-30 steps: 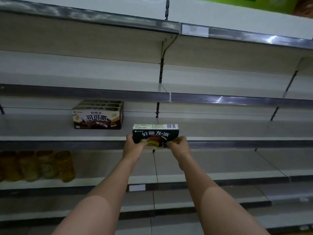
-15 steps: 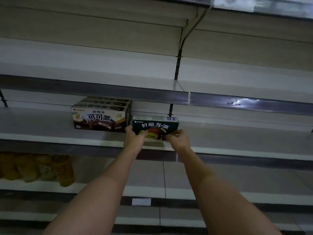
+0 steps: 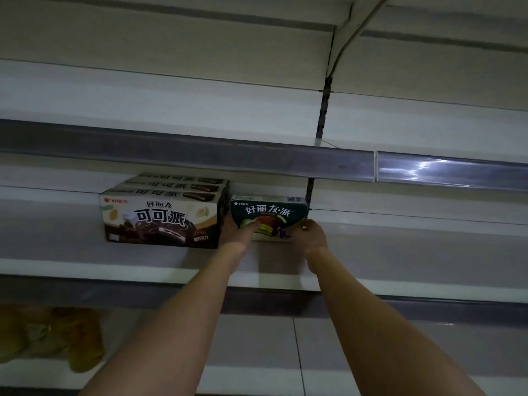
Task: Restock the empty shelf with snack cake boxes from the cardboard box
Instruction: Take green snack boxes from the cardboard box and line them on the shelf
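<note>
1. Head view: shelf (image 3: 85,264), pale flat board with a grey front strip, carrying all the boxes listed here; a glossy rail (image 3: 445,170) edges the shelf above it.
2. Brown snack cake boxes (image 3: 163,215), three rectangular cartons in a row front to back, printed card with chocolate pie artwork, standing on the shelf at left.
3. Green snack cake box (image 3: 270,214), smaller rectangular carton, dark green printed card, barcode on top, just beside the brown ones on their right.
4. Left hand (image 3: 237,232), grip clamped on the green box's lower left corner.
5. Right hand (image 3: 311,235), fingers pinching its lower right corner.
6. Yellowish packets (image 3: 51,338), blurred, on the shelf below at left.
</note>
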